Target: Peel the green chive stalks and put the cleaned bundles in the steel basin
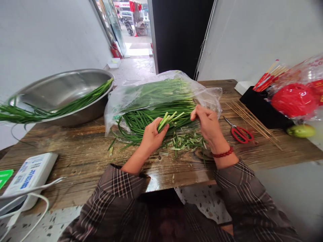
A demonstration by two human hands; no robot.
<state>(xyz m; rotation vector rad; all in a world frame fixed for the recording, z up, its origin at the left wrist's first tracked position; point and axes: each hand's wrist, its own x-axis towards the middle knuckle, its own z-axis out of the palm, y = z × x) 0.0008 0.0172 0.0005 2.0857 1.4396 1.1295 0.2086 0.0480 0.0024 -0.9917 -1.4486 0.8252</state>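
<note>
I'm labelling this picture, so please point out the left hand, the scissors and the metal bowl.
Left hand (152,133), head view: back of the hand.
Scissors (234,127), head view: where handles and blades meet.
Metal bowl (63,88), head view: inner wall.

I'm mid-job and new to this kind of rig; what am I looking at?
No machine here: a person works bare-handed, seen by one head-worn camera looking forward and down. The left hand holds a bunch of chives, pale ends showing. The right hand curls beside it; whether it grips anything is unclear. The wooden table carries more chives in a translucent plastic bag, trimmings, red-handled scissors and wooden skewers. A steel bowl at left holds other chives.
</note>
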